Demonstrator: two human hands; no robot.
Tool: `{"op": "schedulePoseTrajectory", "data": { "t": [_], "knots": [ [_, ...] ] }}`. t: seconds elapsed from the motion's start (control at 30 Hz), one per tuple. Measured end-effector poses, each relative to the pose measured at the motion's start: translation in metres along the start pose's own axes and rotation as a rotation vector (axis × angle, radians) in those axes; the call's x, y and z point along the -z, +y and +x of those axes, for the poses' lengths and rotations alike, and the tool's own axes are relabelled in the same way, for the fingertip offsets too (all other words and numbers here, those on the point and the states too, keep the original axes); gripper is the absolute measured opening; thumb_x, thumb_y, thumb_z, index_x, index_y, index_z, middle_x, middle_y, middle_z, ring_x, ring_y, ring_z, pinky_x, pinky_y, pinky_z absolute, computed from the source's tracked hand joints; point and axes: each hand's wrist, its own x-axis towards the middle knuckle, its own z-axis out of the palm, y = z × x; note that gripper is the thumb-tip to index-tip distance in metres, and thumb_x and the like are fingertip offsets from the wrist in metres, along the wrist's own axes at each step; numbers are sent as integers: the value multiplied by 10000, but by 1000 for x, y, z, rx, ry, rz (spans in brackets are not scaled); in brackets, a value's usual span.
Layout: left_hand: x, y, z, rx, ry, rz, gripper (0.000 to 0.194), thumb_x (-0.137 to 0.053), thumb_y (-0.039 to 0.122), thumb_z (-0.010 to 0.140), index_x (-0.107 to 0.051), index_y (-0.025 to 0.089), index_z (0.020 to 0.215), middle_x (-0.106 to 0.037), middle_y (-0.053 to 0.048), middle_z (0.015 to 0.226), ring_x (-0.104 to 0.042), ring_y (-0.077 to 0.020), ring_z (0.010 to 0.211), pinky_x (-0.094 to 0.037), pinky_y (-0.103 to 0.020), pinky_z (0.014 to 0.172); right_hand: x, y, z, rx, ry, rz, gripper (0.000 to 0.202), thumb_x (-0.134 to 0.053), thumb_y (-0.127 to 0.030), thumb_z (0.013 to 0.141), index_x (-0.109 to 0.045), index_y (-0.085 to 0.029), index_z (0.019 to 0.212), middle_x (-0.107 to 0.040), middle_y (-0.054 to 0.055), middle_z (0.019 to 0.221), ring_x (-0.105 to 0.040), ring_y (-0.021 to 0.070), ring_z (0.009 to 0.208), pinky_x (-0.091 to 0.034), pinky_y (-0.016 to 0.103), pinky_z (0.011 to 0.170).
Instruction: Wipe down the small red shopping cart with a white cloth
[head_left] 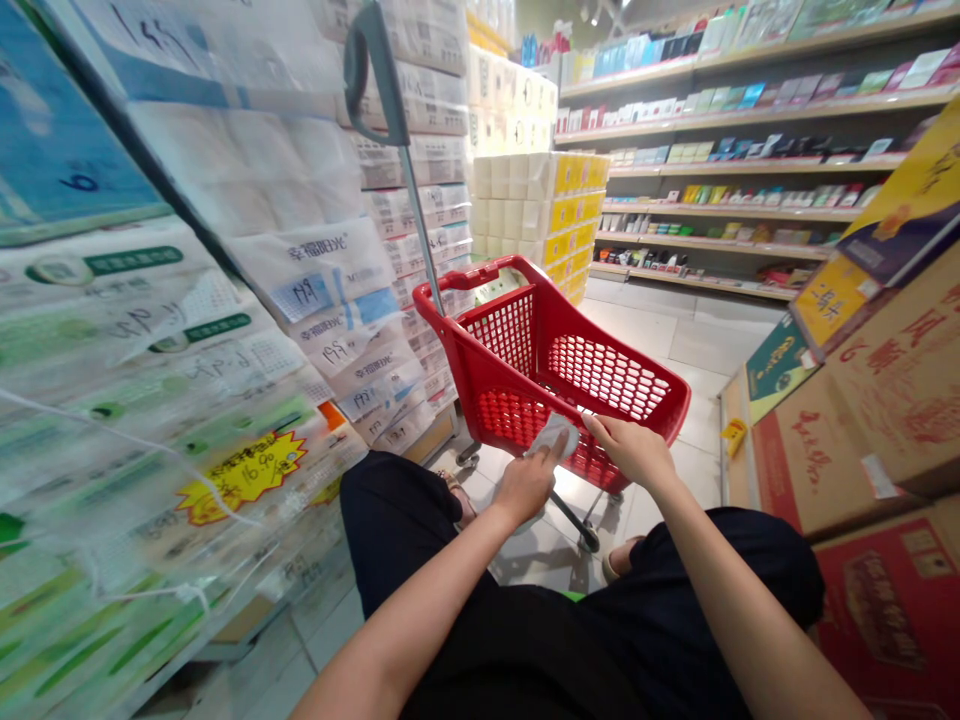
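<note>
A red plastic shopping basket cart [495, 395] on wheels stands before my knees, with its grey handle [401, 100] rising at the back left. My left hand [529, 482] is closed on a pale cloth [555, 436], which lies against the near side of the basket. To its right, my right hand [630, 447] grips the basket's top rim, thumb and fingers bent over the edge. No goods can be made out inside the basket.
Stacked tissue packs [300, 330] rise close on the left, with a yellow price sign [244, 478]. Cardboard boxes [817, 440] stand at the right. Behind are yellow and white packs [540, 205] and shelves of goods [720, 210]. Tiled floor [697, 345] lies beyond the cart.
</note>
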Motion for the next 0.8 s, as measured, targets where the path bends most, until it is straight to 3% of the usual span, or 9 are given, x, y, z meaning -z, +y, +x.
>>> {"op": "schedulePoseTrajectory", "data": {
  "t": [0.13, 0.37, 0.6, 0.8],
  "knots": [
    [1, -1, 3, -2, -28, 34, 781, -398, 163, 918, 72, 244, 1536, -623, -67, 1085, -652, -189, 862, -484, -272, 695, 0, -1, -1, -5, 4, -3, 760, -45, -739, 892, -666, -345, 1085, -716, 50, 998, -650, 267, 928, -429, 337, 724],
    [14, 3, 25, 27, -83, 31, 537, -326, 262, 978, -205, 191, 1496, -611, -128, 1195, -655, -214, 939, -501, -313, 742, -1, -1, 0, -3, 6, -7, 748, -50, -736, 894, -649, -363, 1143, -716, 48, 1004, -653, 273, 926, -429, 343, 726],
    [13, 1, 17, 40, -54, 17, 579, -367, 247, 966, -172, 233, 1511, -617, -108, 1168, -658, -210, 935, -495, -295, 735, 0, -3, -3, 2, -2, -4, 764, -48, -742, 891, -662, -337, 1096, -714, 54, 1003, -653, 271, 933, -436, 343, 736],
    [6, -9, 0, 9, -27, 48, 696, -400, 228, 951, -33, 273, 1540, -619, -69, 1078, -654, -202, 885, -491, -288, 717, 1, -3, -5, -5, 7, 3, 761, -54, -732, 897, -667, -330, 1100, -714, 58, 1000, -655, 273, 926, -433, 337, 723]
  ]
}}
